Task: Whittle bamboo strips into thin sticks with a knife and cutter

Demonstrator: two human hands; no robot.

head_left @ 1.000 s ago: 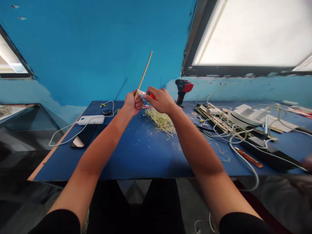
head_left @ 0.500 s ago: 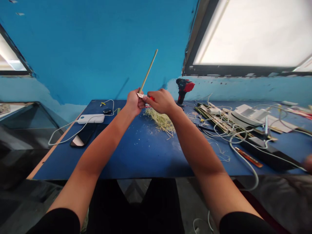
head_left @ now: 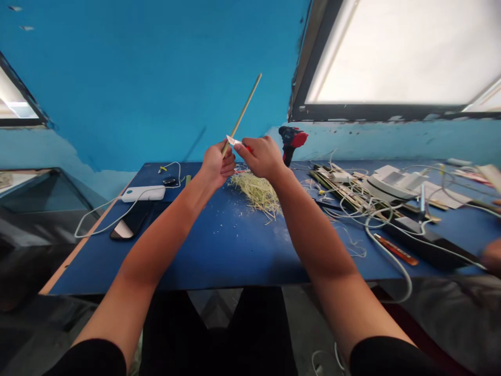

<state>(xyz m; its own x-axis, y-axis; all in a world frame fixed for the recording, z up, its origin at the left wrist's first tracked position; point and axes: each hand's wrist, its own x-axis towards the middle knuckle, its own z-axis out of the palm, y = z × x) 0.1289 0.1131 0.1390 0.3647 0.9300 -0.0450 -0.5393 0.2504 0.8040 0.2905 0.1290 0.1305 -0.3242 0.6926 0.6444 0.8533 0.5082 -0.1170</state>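
Observation:
My left hand point(head_left: 218, 163) is closed round the lower end of a thin bamboo stick point(head_left: 246, 105), which slants up and to the right. In my right hand point(head_left: 261, 155) is a utility knife point(head_left: 234, 141) with a red handle, mostly hidden by the fingers. Its blade lies against the stick just above my left hand. Below my hands, a heap of thin pale shavings point(head_left: 256, 194) rests on the blue table point(head_left: 235, 250).
A power drill point(head_left: 291, 142) stands by the wall. To the right lie tangled white cables point(head_left: 370, 222), bamboo strips point(head_left: 332, 183) and an orange cutter point(head_left: 396, 249). On the left are a phone point(head_left: 129, 222) and a white power strip point(head_left: 143, 194). Another person's hand point(head_left: 492, 256) shows at the right edge.
The knife blade has moved slightly up along the stick, away from my left hand. The stick leans further right. The other person's hand has come further into view.

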